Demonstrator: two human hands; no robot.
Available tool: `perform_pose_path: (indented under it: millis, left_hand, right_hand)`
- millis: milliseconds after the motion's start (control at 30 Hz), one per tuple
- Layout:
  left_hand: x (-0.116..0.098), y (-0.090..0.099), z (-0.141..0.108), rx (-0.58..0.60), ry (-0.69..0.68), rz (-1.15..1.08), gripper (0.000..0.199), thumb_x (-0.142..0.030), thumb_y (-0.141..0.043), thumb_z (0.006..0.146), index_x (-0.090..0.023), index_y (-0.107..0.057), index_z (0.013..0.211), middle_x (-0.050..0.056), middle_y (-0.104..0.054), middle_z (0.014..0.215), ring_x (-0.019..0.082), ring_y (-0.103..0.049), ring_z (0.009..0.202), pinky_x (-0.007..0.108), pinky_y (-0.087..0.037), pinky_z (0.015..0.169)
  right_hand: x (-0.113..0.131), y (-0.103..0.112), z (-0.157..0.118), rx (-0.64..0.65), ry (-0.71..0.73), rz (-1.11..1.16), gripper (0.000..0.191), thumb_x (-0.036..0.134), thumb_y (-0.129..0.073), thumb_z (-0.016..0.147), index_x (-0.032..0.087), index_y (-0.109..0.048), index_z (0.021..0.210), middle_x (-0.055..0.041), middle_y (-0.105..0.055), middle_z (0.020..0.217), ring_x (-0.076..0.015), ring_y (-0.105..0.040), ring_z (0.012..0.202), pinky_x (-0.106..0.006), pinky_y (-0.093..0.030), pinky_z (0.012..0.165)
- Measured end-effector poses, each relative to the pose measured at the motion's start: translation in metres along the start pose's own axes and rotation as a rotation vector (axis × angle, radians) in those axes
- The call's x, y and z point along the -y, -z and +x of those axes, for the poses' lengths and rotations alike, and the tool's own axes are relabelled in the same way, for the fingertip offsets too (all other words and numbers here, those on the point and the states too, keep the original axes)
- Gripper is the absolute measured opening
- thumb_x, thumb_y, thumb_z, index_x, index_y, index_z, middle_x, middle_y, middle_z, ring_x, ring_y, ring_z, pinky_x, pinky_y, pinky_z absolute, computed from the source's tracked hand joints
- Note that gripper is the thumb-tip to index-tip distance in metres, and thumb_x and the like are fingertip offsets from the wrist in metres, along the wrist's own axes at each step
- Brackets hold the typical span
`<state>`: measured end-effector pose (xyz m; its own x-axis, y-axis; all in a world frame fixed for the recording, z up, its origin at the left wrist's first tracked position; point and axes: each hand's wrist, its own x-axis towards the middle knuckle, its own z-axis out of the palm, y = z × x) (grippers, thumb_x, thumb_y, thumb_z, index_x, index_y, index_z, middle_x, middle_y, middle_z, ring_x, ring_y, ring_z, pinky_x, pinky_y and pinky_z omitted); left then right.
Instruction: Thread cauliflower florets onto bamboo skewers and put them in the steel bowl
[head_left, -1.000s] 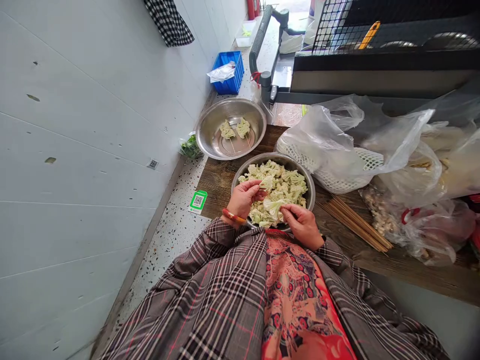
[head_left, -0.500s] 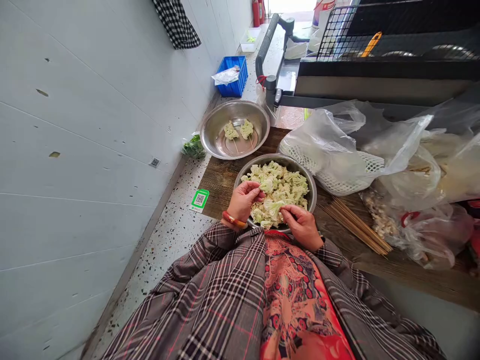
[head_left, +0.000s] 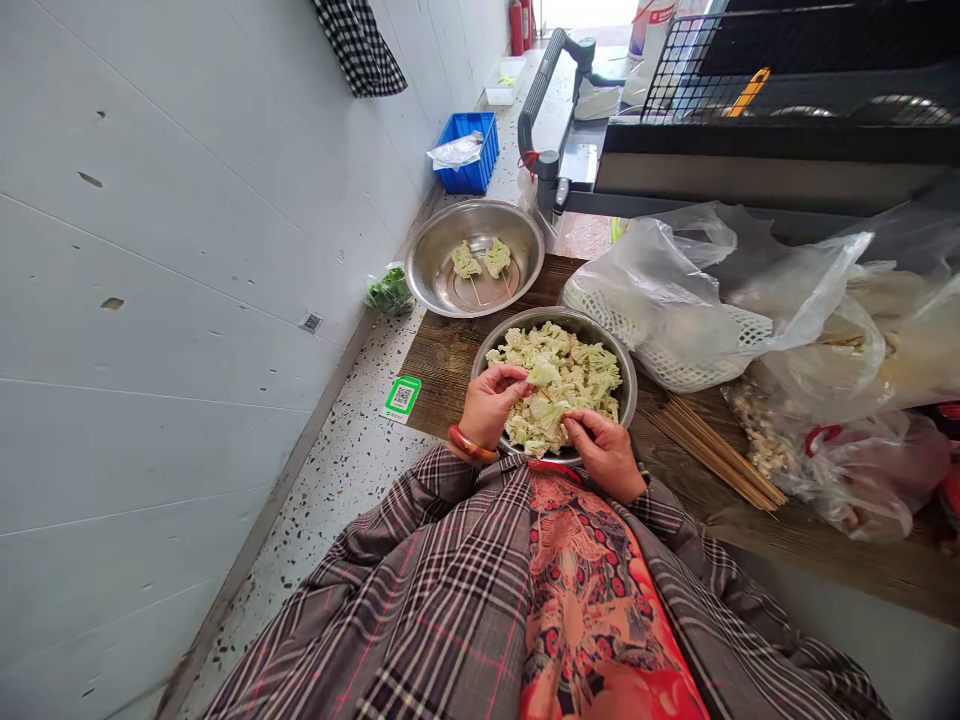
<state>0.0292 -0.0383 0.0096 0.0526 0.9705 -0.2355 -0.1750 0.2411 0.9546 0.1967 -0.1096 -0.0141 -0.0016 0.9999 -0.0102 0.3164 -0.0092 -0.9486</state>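
Observation:
My left hand [head_left: 489, 402], with a reddish bangle at its wrist, is closed in a pinch on a pale green cauliflower floret [head_left: 541, 373]. Between the thumb and fingers of my right hand [head_left: 602, 452] is the stem of another cauliflower floret [head_left: 549, 411]. Both hands are over the near side of a metal bowl [head_left: 630, 400] full of cut cauliflower [head_left: 592, 370]. Farther back, a wider metal basin [head_left: 427, 262] holds two cauliflower skewers [head_left: 481, 260], their thin sticks toward me.
Bamboo skewers [head_left: 716, 455] lie on the dark wooden board right of the bowl. Beyond them are plastic bags [head_left: 817, 370] and a white perforated basket [head_left: 682, 370]. At left are a green QR card [head_left: 403, 397], bagged greens [head_left: 390, 292], a blue crate [head_left: 487, 150] and the wall [head_left: 150, 300].
The left fingers have shifted slightly on their floret, which shows more plainly. The right hand keeps its pinch. The whole view has moved a little.

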Motion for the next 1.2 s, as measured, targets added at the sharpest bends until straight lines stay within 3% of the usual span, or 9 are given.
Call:
perform_pose_path:
  millis: [200, 600, 900, 1100, 1200]
  left_hand:
    - [-0.004, -0.001, -0.001, -0.029, -0.089, 0.043, 0.013, -0.020, -0.073, 0.063, -0.014, -0.065, 0.071, 0.004, -0.063, 0.087, 0.013, -0.058, 0.082, 0.026, -0.048, 0.074]
    - [-0.004, 0.001, -0.006, -0.018, -0.081, 0.046, 0.017, -0.023, -0.074, 0.062, -0.015, -0.064, 0.073, 0.003, -0.063, 0.085, 0.012, -0.057, 0.080, 0.026, -0.046, 0.074]
    - [-0.001, 0.005, -0.006, -0.034, 0.029, -0.028, 0.028, -0.014, -0.074, 0.056, -0.016, -0.062, 0.081, -0.002, -0.059, 0.077, 0.008, -0.053, 0.070, 0.021, -0.043, 0.066]
    - [-0.001, 0.007, -0.007, 0.036, 0.096, 0.036, 0.015, -0.021, -0.072, 0.061, -0.013, -0.065, 0.071, -0.001, -0.058, 0.067, 0.007, -0.049, 0.061, 0.021, -0.039, 0.060]
    - [-0.002, 0.009, -0.008, 0.061, 0.101, 0.077, 0.020, -0.026, -0.072, 0.065, -0.012, -0.067, 0.077, 0.000, -0.058, 0.065, 0.007, -0.046, 0.058, 0.021, -0.036, 0.055]
  right_hand:
    - [0.001, -0.001, -0.001, -0.014, -0.004, -0.018, 0.025, 0.036, -0.050, 0.088, 0.018, -0.067, 0.087, -0.0036, -0.066, 0.075, -0.0158, -0.060, 0.068, -0.026, -0.044, 0.065]
    - [0.001, -0.006, 0.000, -0.017, -0.014, -0.023, 0.026, 0.038, -0.050, 0.088, 0.019, -0.068, 0.086, -0.0034, -0.066, 0.075, -0.0165, -0.060, 0.069, -0.027, -0.045, 0.066]
    - [0.001, -0.008, 0.000, -0.021, 0.014, -0.061, 0.026, 0.038, -0.049, 0.088, 0.020, -0.068, 0.087, -0.0045, -0.068, 0.079, -0.0175, -0.061, 0.072, -0.028, -0.046, 0.068]
    - [0.002, -0.008, -0.001, -0.029, 0.051, -0.091, 0.025, 0.035, -0.049, 0.089, 0.020, -0.068, 0.087, -0.0048, -0.068, 0.080, -0.0173, -0.062, 0.072, -0.029, -0.047, 0.070]
    - [0.001, -0.008, -0.001, -0.043, 0.062, -0.105, 0.024, 0.035, -0.049, 0.089, 0.020, -0.068, 0.088, -0.0051, -0.069, 0.082, -0.0174, -0.062, 0.074, -0.029, -0.048, 0.072]
